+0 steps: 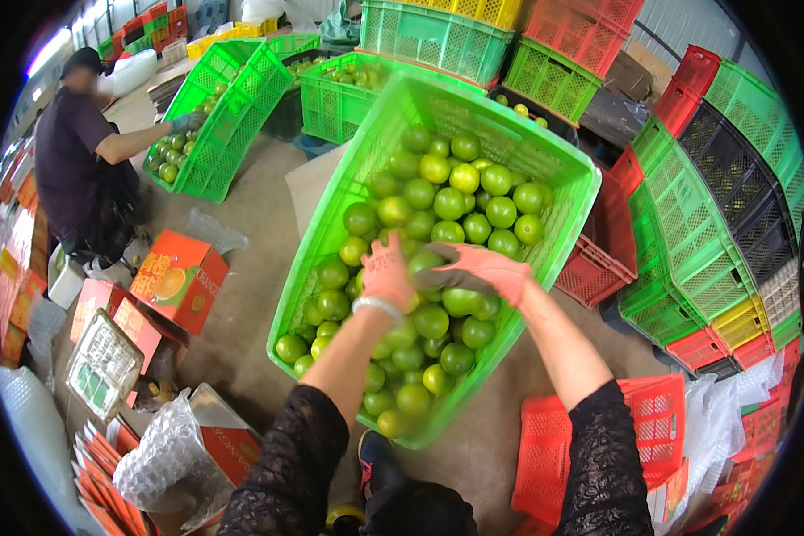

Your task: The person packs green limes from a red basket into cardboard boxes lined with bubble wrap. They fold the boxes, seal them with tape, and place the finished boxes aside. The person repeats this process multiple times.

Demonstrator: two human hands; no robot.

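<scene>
A large green plastic crate stands tilted in front of me, holding many green and yellow-green citrus fruits. Both my hands wear pink gloves and are inside it. My right hand, its grey palm side turned left, curls around a green fruit. Just left of that fruit is my left hand, fingers pointing away from me over the pile. Blur hides whether the left fingers grip anything. A pale band circles my left wrist.
At the left a person crouches, one gloved hand in another tilted green crate. An orange printed carton and a scale stand nearer. Stacked crates line the right; a red crate sits low right.
</scene>
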